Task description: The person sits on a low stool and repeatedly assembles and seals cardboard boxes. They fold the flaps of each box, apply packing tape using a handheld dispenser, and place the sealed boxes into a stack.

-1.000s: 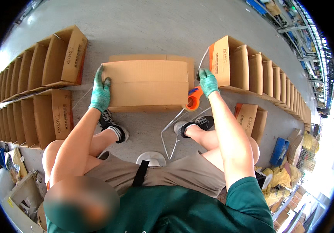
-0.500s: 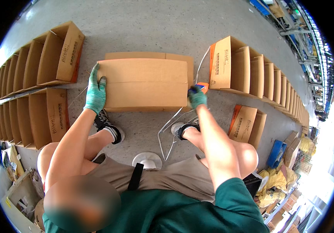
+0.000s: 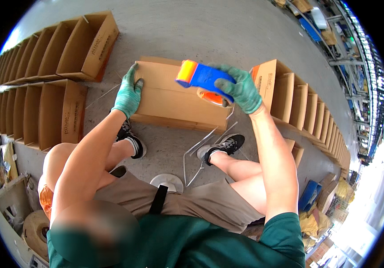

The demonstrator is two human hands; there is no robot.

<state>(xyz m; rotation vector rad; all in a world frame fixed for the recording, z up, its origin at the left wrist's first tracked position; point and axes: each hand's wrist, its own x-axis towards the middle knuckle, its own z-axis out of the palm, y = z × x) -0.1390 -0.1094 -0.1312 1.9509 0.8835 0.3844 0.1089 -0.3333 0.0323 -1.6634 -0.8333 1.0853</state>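
Observation:
A closed brown cardboard box [image 3: 169, 100] lies between my feet, a lengthwise seam across its top, with more cardboard showing under its far and near edges. My left hand [image 3: 128, 94], in a green glove, grips the box's left end, thumb over the top and fingers along the side. In my right hand [image 3: 244, 91], gloved too, is a blue and orange tape dispenser [image 3: 207, 80] with a tape roll in it. It is held above the right part of the box, its orange front end toward the left. The glove covers the dispenser's rear.
Rows of open cartons stand at left [image 3: 82, 47] and at right [image 3: 283, 91]. Loose pale strapping [image 3: 185, 163] lies by my right foot, near a round white disc [image 3: 167, 182]. Loaded shelving [image 3: 339, 49] runs along the far right.
My right hand has lifted the tape dispenser from the box's right end to above its top, bringing it into full view. My left hand stays on the left end.

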